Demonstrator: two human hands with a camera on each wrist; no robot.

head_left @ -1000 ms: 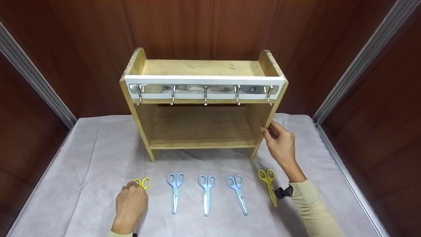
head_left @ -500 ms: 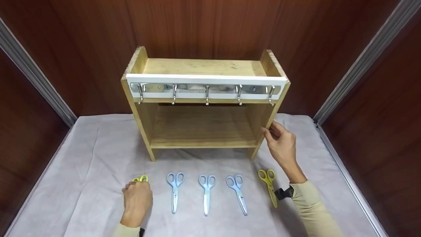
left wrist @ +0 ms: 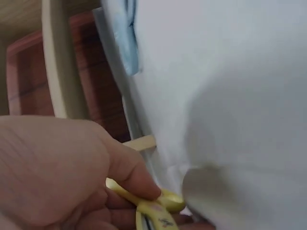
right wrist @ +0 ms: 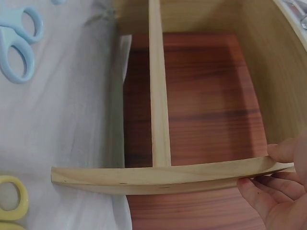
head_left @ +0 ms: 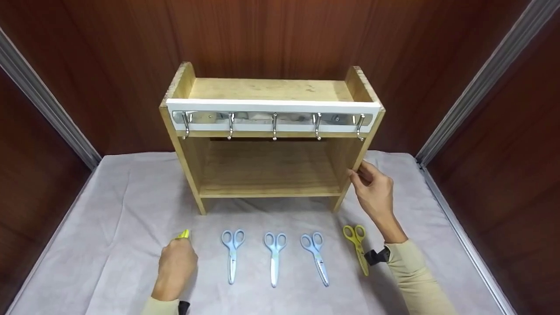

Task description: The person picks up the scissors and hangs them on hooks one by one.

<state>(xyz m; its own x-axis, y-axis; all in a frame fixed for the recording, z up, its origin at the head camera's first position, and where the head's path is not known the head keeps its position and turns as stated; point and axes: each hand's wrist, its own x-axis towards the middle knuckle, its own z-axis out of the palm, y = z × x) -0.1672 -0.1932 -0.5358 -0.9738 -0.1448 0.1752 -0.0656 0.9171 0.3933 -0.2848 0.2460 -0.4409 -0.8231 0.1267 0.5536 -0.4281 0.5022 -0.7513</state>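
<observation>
My left hand [head_left: 177, 264] grips a pair of yellow scissors [left wrist: 156, 213], thumb laid on the handles in the left wrist view. In the head view only a bit of the handles shows beyond the knuckles, and the blades are hidden beneath the hand. On the other side, my right hand [head_left: 377, 194] pinches the front edge of the right side panel [right wrist: 158, 178] of a small wooden shelf [head_left: 269, 195], thumb inside and fingers outside. Across the shelf's upper front runs a white rail [head_left: 274, 104] with several metal hooks [head_left: 274, 127], which hold nothing.
Three light-blue scissors [head_left: 232, 256] lie in a row before the shelf, handles toward it. A second yellow pair of scissors [head_left: 358, 245] lies at the right end, close to the right wrist. Grey cloth [head_left: 131, 210] covers the table; dark wood-grain walls [head_left: 271, 35] surround it.
The left-hand yellow scissors have turned: their finger loops, earlier seen flat beyond the fingers, now show edge-on. The left hand shifted right, then slightly back left. The right hand kept its place.
</observation>
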